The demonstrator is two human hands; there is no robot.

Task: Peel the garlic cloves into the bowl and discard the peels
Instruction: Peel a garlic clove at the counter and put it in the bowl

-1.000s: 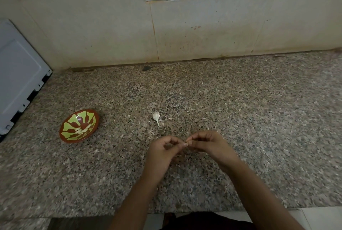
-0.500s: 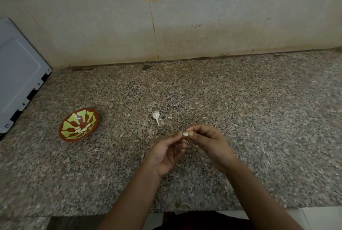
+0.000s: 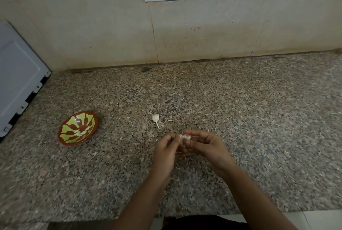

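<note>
The left hand (image 3: 166, 153) and right hand (image 3: 207, 148) meet fingertip to fingertip above the counter (image 3: 259, 118), both pinching a ragged-skinned garlic clove (image 3: 186, 137). Just beyond them lies a garlic stem piece (image 3: 155, 118). Well off to the left sits the bowl (image 3: 73, 121), holding peeled cloves (image 3: 81, 132). The counter's front edge runs under the forearms. Since half a second ago the right fingers have straightened, and the clove stays put.

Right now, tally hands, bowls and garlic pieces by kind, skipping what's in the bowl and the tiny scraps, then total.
hands: 2, the left hand and the right hand
bowl: 1
garlic clove, pinched between both hands: 1
garlic stalk, lying loose: 1
Total: 5
</note>
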